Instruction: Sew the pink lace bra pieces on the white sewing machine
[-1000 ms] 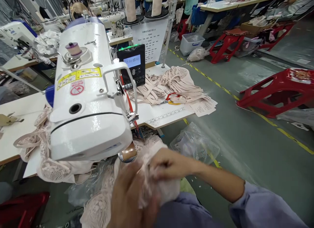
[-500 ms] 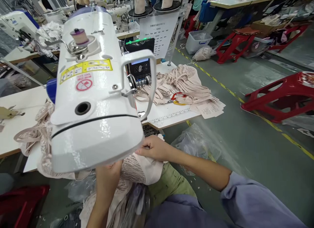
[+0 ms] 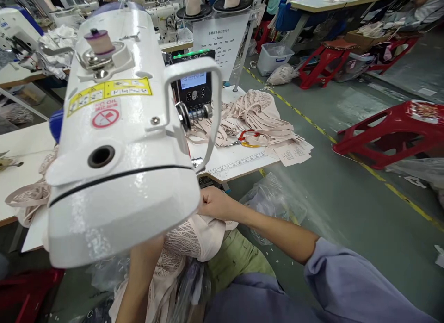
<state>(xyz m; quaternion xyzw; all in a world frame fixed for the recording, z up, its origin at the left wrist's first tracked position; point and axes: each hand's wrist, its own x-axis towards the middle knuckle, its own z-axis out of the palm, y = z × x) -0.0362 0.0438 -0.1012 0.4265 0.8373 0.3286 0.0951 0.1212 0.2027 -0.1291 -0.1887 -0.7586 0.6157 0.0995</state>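
A white sewing machine [image 3: 125, 207] fills the left and centre, and its head hides the needle area. Beneath its right edge my right hand [image 3: 218, 204] is closed, fingers curled on the edge of a beige lace bra [image 3: 197, 237]. The bra's rounded cup and lace hang over my lap. My left hand [image 3: 149, 249] reaches under the machine head on the bra's left side; its fingers are hidden. More beige lace pieces [image 3: 166, 272] hang below, beside clear plastic.
On the table [image 3: 239, 168], right of the machine, lie a pile of beige straps and lace [image 3: 256, 114] and red-and-yellow-handled snips [image 3: 248, 140]. A lit control panel [image 3: 192, 84] stands behind. Red stools [image 3: 391, 133], a plastic bag [image 3: 274, 202] and a clear bin [image 3: 274, 59] are on the floor.
The view has shifted, so the machine looks larger and further left. My left hand now shows less below the machine head. My right hand stays at the bra, its fingers more tightly curled.
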